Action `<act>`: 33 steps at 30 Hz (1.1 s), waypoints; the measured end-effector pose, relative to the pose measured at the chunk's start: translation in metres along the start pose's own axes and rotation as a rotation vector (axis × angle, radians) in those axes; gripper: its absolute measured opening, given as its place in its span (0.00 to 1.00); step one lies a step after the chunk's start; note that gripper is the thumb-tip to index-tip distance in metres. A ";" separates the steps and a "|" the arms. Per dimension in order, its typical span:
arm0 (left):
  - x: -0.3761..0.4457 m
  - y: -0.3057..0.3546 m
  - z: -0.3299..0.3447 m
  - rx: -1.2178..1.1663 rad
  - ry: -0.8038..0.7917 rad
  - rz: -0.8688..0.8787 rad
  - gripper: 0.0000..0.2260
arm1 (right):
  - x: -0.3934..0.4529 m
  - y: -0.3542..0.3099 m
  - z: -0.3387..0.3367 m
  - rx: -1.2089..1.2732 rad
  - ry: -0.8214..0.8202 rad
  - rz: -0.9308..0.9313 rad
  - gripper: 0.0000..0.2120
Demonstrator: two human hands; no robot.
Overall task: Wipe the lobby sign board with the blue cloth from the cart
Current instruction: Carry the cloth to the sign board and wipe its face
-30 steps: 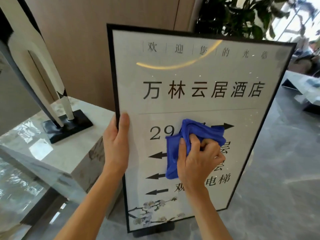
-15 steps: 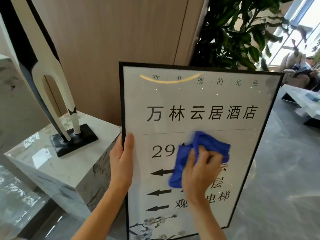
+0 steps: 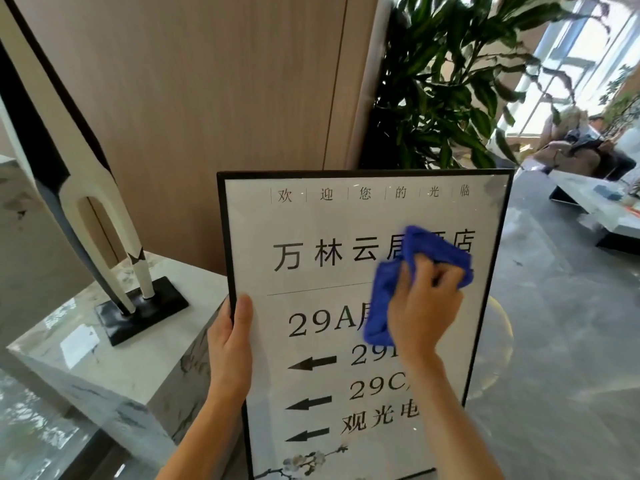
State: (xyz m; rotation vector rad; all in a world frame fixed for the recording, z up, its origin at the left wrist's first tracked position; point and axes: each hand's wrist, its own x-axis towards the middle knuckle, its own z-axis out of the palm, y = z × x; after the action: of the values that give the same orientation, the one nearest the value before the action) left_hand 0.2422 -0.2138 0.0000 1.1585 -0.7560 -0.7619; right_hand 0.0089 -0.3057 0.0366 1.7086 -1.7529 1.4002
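Two hands are on the sign board [image 3: 311, 230]. The left hand [image 3: 230, 348] grips its left edge, thumb flat on the front. The right hand [image 3: 420, 306] bunches the blue cloth [image 3: 433, 251] with curled fingers, pressing it against the board's middle.

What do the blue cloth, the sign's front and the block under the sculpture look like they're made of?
Blue cloth: soft, matte, bunched in folds under the right hand, probably microfibre. Sign board: a thin black frame, metal or plastic, around a glossy pane that shows faint reflections, glass or acrylic. Pedestal: polished pale stone with grey veins, likely marble or an imitation.
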 end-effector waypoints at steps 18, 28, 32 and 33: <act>-0.008 0.018 -0.002 0.120 -0.089 -0.106 0.13 | -0.057 0.002 -0.010 0.054 -0.235 0.061 0.08; -0.024 0.046 -0.005 0.327 -0.010 -0.126 0.16 | -0.054 0.006 -0.029 0.129 -0.272 0.005 0.13; -0.045 0.044 -0.004 0.478 0.275 0.076 0.05 | -0.054 0.010 -0.035 0.206 -0.329 0.004 0.18; -0.053 0.043 -0.001 0.493 0.276 0.092 0.05 | -0.053 0.012 -0.036 0.252 -0.347 0.008 0.18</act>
State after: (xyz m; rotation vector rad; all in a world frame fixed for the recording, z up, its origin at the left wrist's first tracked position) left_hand 0.2197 -0.1592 0.0352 1.6206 -0.7780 -0.3310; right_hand -0.0029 -0.2487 0.0069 2.1920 -1.8153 1.4483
